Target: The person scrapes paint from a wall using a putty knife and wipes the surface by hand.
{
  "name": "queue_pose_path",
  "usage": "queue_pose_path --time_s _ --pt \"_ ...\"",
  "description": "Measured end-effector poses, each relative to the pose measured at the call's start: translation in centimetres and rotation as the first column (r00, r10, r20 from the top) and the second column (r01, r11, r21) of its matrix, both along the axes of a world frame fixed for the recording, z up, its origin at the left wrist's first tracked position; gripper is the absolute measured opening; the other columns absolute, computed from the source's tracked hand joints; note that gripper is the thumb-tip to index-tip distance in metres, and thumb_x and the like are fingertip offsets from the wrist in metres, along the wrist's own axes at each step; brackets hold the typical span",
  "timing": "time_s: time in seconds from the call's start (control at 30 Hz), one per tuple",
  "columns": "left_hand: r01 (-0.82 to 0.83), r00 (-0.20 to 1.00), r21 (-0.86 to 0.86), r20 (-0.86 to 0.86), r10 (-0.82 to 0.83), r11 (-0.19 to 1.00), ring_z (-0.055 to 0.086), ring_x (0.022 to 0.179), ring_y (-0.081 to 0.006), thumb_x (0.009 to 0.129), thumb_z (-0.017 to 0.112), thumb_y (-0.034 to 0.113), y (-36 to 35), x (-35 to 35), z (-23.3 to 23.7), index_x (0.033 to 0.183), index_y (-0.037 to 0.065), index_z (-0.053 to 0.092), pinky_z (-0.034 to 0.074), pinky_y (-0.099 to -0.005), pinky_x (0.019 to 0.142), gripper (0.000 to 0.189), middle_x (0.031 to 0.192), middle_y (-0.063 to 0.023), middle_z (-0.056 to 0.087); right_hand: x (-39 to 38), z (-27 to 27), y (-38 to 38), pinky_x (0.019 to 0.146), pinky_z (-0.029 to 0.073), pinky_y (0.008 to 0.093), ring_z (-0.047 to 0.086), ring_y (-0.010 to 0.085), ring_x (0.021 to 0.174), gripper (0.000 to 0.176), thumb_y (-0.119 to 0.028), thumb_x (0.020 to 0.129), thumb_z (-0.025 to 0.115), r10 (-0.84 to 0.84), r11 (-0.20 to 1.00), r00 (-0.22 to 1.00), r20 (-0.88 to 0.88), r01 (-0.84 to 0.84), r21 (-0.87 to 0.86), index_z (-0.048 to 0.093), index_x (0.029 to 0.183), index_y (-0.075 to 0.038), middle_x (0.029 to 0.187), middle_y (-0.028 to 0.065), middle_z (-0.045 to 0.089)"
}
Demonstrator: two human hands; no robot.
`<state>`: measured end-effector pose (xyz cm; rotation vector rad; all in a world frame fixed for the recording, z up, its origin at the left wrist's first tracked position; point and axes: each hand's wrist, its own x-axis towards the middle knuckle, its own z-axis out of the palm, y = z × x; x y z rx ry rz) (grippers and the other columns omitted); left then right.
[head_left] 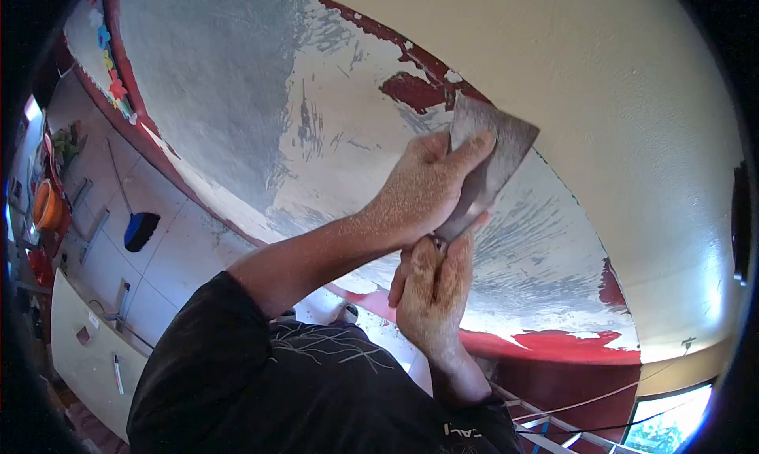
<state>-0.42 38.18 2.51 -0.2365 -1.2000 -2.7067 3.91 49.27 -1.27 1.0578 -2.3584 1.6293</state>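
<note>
A wide metal scraper (506, 142) has its blade edge against the wall (340, 169), close to the border between a stripped band and cream paint. My left hand (427, 181) is closed on the blade, thumb lying flat along its face and the other fingers hidden behind. Below it, my right hand (435, 292) wraps round the handle, which is mostly hidden in the fist. Pale dust coats both hands. Around the blade the wall shows white and grey scraped areas, with a dark red paint patch (411, 92) to its upper left.
Cream wall (632, 98) fills the upper right. A broom (141, 231) and an orange basin (49, 207) are at the left, beside a white table (87, 367) with a marker (118, 375). A metal ladder (553, 442) stands at lower right, below a hanging cable (609, 399).
</note>
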Motion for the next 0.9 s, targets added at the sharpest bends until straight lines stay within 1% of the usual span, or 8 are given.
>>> queue_pose_path --time_s 0.13,0.23,0.27,0.43,0.5,0.63,0.77,0.9 --pt "-0.021 1.000 -0.064 0.002 0.022 0.998 0.057 0.053 -0.0101 0.091 0.053 0.044 -0.9 0.2 0.7 0.089 0.006 0.057 0.048 -0.0238 0.046 0.038 0.067 -0.0016 0.057 -1.0 -0.8 0.0 0.035 0.034 0.0205 0.043 0.0082 0.039 0.045 -0.005 0.096 0.033 0.007 0.998 1.000 -0.010 -0.006 0.062 0.011 0.135 0.003 0.065 0.0069 0.046" --pt "-0.023 1.000 0.022 0.011 0.023 0.999 0.057 0.053 -0.0101 0.092 0.052 0.044 -0.2 0.5 0.8 0.088 0.007 0.057 0.048 -0.0236 0.046 0.038 0.067 -0.0014 0.057 -0.5 0.2 -0.1 0.035 0.034 0.0208 0.043 0.0085 0.038 0.033 -0.005 0.096 0.033 0.029 1.000 0.999 0.032 -0.029 -0.007 0.021 0.125 0.005 0.063 0.0062 0.046" --pt "-0.026 1.000 0.008 0.010 0.026 1.000 0.057 0.053 -0.0100 0.092 0.052 0.044 -0.4 0.4 0.8 0.088 0.006 0.057 0.048 -0.0237 0.046 0.038 0.066 -0.0014 0.057 -0.4 0.3 -0.1 0.035 0.034 0.0207 0.043 0.0087 0.038 0.032 -0.005 0.096 0.033 0.020 0.999 0.998 0.060 -0.018 -0.026 0.022 0.124 0.005 0.062 0.0061 0.046" --pt "-0.021 0.999 -0.010 -0.044 0.020 1.000 0.056 0.053 -0.0096 0.091 0.053 0.044 -0.5 0.0 0.4 0.085 0.006 0.057 0.048 -0.0242 0.047 0.038 0.065 -0.0009 0.056 -1.3 -0.3 -0.1 0.034 0.033 0.0209 0.042 0.0088 0.038 0.028 -0.007 0.097 0.035 -0.014 0.998 0.996 -0.084 0.020 0.063 0.024 0.120 0.005 0.058 0.0055 0.045" --pt "-0.007 1.000 0.025 -0.017 0.007 1.000 0.056 0.053 -0.0095 0.091 0.054 0.043 -0.2 0.4 0.6 0.084 0.006 0.056 0.048 -0.0244 0.047 0.038 0.065 -0.0008 0.055 -1.1 -0.2 0.3 0.034 0.031 0.0215 0.042 0.0090 0.037 0.024 -0.008 0.097 0.035 -0.017 0.995 0.990 -0.143 0.031 0.098 0.027 0.115 0.005 0.055 0.0044 0.044" --pt "-0.067 0.998 0.021 -0.008 0.067 0.998 0.055 0.052 -0.0101 0.091 0.054 0.042 -0.4 0.2 1.4 0.084 0.006 0.056 0.048 -0.0244 0.047 0.037 0.064 -0.0011 0.056 -1.3 -0.2 -0.2 0.034 0.031 0.0213 0.043 0.0091 0.038 0.021 -0.008 0.096 0.036 -0.014 0.999 0.999 -0.029 0.015 0.029 0.029 0.112 0.004 0.056 0.0039 0.044" --pt "-0.027 1.000 0.019 -0.004 0.028 0.999 0.055 0.054 -0.0098 0.091 0.054 0.043 -0.7 0.5 0.7 0.086 0.006 0.056 0.049 -0.0248 0.048 0.038 0.068 -0.0011 0.055 -1.0 0.0 -0.2 0.034 0.033 0.0209 0.043 0.0086 0.037 0.027 -0.007 0.096 0.035 -0.002 0.997 0.995 -0.102 0.010 0.081 0.026 0.119 0.004 0.058 0.0043 0.045" --pt "-0.038 0.999 0.004 0.011 0.038 0.999 0.056 0.054 -0.0102 0.091 0.054 0.045 -1.1 0.4 0.7 0.086 0.005 0.055 0.049 -0.0246 0.047 0.039 0.068 -0.0018 0.055 -1.2 0.2 -0.7 0.034 0.034 0.0206 0.043 0.0084 0.037 0.025 -0.006 0.096 0.035 -0.003 0.996 0.997 -0.074 0.009 0.087 0.027 0.118 0.003 0.057 0.0036 0.044"
